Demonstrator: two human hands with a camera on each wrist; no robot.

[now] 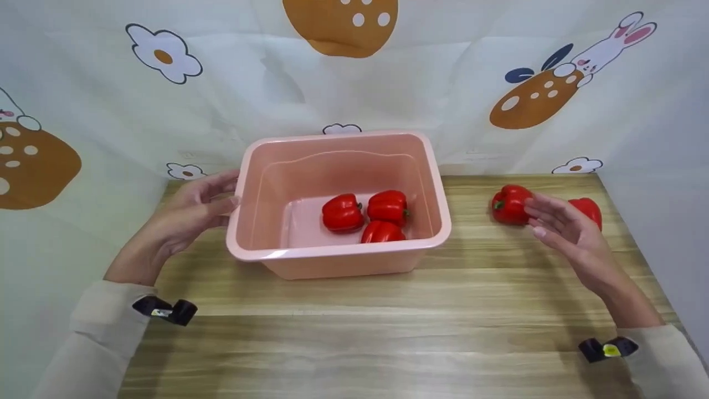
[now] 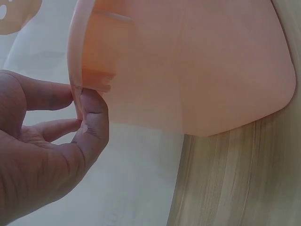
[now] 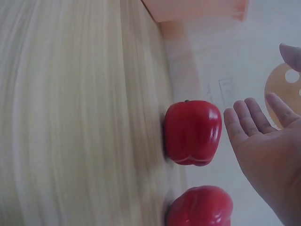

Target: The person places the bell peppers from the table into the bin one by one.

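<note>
A pink plastic bin (image 1: 338, 267) stands on the wooden table with three red bell peppers inside: one on the left (image 1: 341, 215), one on the right (image 1: 388, 207) and one partly hidden by the front wall (image 1: 383, 233). My left hand (image 1: 191, 209) pinches the bin's left rim between thumb and fingers, seen closely in the left wrist view (image 2: 89, 117). To the right of the bin, two more red bell peppers lie on the table, a nearer-to-bin one (image 1: 508, 205) and another (image 1: 589, 210) partly behind my right hand (image 1: 579, 238). That hand's fingers are extended, holding nothing.
Wood-grain table (image 1: 354, 332) spreads out in front of the bin. A pale patterned sheet (image 1: 421, 100) hangs behind, and similar light walls (image 1: 659, 183) close in both sides. Each sleeve carries a black wrist device, one on the left (image 1: 166, 311), one on the right (image 1: 608, 349).
</note>
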